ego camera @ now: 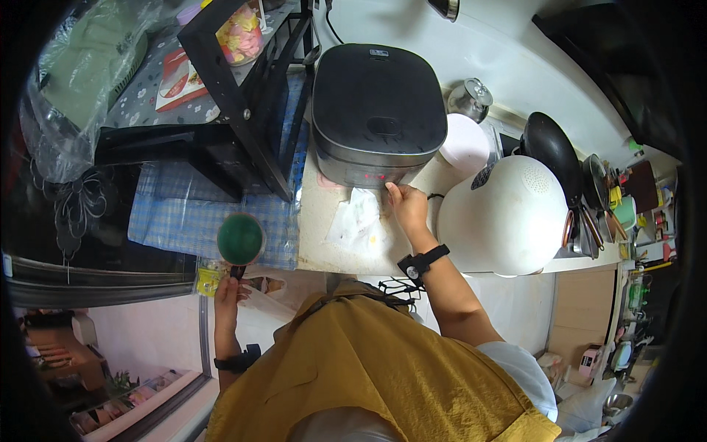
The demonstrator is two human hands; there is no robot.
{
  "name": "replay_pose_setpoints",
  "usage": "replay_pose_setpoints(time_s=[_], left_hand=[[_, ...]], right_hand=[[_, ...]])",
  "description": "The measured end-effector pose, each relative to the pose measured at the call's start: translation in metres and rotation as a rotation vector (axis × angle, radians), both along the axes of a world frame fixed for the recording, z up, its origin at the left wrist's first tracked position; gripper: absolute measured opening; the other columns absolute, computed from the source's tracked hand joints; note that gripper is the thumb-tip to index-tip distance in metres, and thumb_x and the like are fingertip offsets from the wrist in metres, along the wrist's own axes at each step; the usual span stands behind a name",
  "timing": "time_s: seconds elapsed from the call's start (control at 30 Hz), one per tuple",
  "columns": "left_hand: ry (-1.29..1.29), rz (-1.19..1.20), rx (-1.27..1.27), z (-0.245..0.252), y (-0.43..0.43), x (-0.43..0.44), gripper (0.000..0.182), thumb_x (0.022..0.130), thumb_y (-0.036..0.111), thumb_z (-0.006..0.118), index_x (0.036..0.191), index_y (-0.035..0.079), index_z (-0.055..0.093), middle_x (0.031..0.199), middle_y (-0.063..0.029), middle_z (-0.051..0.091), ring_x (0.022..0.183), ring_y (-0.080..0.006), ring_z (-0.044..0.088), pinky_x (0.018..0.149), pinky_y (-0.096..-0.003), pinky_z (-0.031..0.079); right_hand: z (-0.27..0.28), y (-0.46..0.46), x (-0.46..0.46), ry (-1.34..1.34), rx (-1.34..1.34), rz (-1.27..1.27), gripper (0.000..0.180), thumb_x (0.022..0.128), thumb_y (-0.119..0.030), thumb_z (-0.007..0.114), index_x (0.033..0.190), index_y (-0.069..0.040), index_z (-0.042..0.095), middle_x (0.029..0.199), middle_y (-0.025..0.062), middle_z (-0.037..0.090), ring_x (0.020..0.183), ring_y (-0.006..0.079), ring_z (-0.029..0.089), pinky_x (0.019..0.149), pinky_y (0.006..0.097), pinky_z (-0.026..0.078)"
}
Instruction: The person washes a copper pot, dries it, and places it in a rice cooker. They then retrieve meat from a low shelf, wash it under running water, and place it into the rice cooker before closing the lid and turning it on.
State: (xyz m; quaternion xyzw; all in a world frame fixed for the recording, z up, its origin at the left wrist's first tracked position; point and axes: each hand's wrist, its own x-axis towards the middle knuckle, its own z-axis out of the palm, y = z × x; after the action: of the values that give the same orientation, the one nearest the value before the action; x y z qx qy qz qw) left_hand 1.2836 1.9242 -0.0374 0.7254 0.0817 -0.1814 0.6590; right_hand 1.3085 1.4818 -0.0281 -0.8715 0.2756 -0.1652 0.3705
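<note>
My left hand [227,291] is closed around the dark handle of a small round pan or cup [240,238] with a green inside. The vessel is over the near edge of a blue checked cloth [177,221]. At the counter's middle, my right hand [407,207] reaches the lower front of a black rice cooker [380,99], its thumb and fingertip at the control panel [371,177], where red lights glow. The cooker's lid is down. Just left of that hand lies a crumpled, stained white paper tissue [356,221] on the pale counter.
A white rounded appliance [502,215] stands close to my right forearm. Behind it are a white bowl [465,141], a steel pot [470,99] and a black wok [549,149]. A black metal rack [237,110] rises on the left, with a plastic bag [83,94] beyond.
</note>
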Motion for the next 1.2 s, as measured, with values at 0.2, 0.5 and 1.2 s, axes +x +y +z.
replay_pose_setpoints(time_s=[0.2, 0.5, 1.2], left_hand=[[-0.032, 0.064, 0.036, 0.013, 0.013, -0.013, 0.038, 0.095, 0.031, 0.046, 0.125, 0.008, 0.047, 0.094, -0.0076, 0.064, 0.072, -0.0101, 0.058, 0.063, -0.0213, 0.044], [0.048, 0.14, 0.151, 0.016, 0.042, -0.026, 0.045, 0.093, 0.036, 0.048, 0.128, 0.008, 0.045, 0.095, -0.0058, 0.062, 0.075, -0.0113, 0.059, 0.065, -0.0222, 0.044], [0.173, 0.074, 0.273, -0.008, 0.062, -0.045, 0.039, 0.092, 0.037, 0.051, 0.114, 0.006, 0.055, 0.088, -0.0058, 0.063, 0.068, -0.0124, 0.059, 0.06, -0.0231, 0.044]], right_hand=[[0.002, -0.006, 0.001, 0.009, -0.056, 0.038, 0.041, 0.082, -0.037, 0.062, 0.062, -0.001, 0.064, 0.056, 0.0172, 0.056, 0.051, 0.0333, 0.054, 0.052, 0.0389, 0.043], [0.012, -0.009, 0.003, 0.109, 0.05, 0.026, 0.037, 0.081, -0.032, 0.067, 0.062, 0.0, 0.065, 0.055, 0.0091, 0.061, 0.048, 0.0166, 0.057, 0.05, 0.0302, 0.044], [0.025, -0.006, 0.002, 0.123, -0.001, -0.017, 0.045, 0.078, -0.047, 0.065, 0.061, -0.004, 0.064, 0.057, 0.0111, 0.061, 0.053, 0.0264, 0.058, 0.054, 0.0365, 0.045]])
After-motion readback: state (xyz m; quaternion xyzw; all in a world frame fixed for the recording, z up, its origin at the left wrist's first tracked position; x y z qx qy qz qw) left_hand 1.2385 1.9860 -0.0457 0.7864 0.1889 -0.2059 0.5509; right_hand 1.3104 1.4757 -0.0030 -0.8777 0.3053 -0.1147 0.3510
